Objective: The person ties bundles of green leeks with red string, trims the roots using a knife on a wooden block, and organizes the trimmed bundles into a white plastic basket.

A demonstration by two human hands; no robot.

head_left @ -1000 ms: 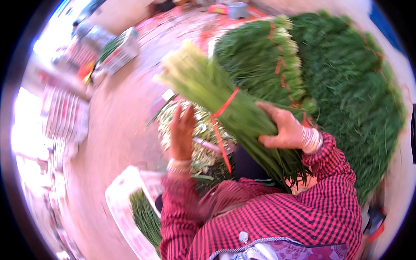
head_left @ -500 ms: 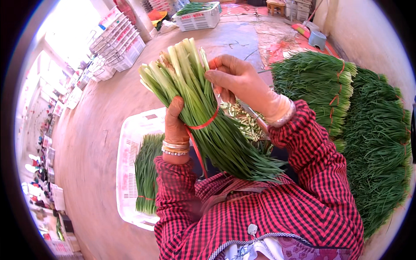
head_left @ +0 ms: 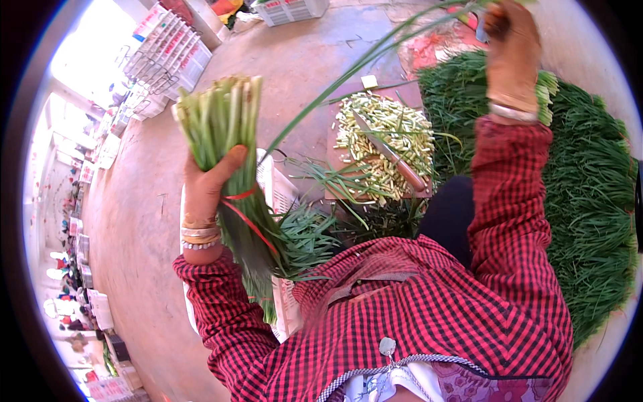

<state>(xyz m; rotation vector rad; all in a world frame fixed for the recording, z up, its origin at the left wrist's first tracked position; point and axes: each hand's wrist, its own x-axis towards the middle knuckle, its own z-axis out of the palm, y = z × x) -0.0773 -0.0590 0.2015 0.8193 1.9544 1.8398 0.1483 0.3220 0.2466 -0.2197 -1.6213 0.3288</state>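
My left hand [head_left: 209, 179] is closed round a thick bunch of garlic chives [head_left: 224, 127], its pale cut ends upward and the green leaves hanging toward my lap. A red tie [head_left: 242, 195] circles the bunch just below my thumb. Raised at the upper right, my right hand [head_left: 514, 63] is closed on a few long loose chive leaves [head_left: 372, 53], which stretch across toward the bunch. Between my arms a knife [head_left: 408, 174] with a brown handle lies on a pile of chopped pale stem ends [head_left: 395, 124].
At my right lie big heaps of garlic chives [head_left: 583, 201]. A white plastic crate [head_left: 287, 191] stands behind the held bunch. Stacked white crates [head_left: 171, 57] are at the far left, another crate [head_left: 291, 10] at the top. Loose leaves [head_left: 335, 177] are strewn beside the chopped ends.
My right hand has moved from the bunch's cut ends up and right, drawing out long leaves. My left hand has shifted left with the bunch, which now stands more upright.
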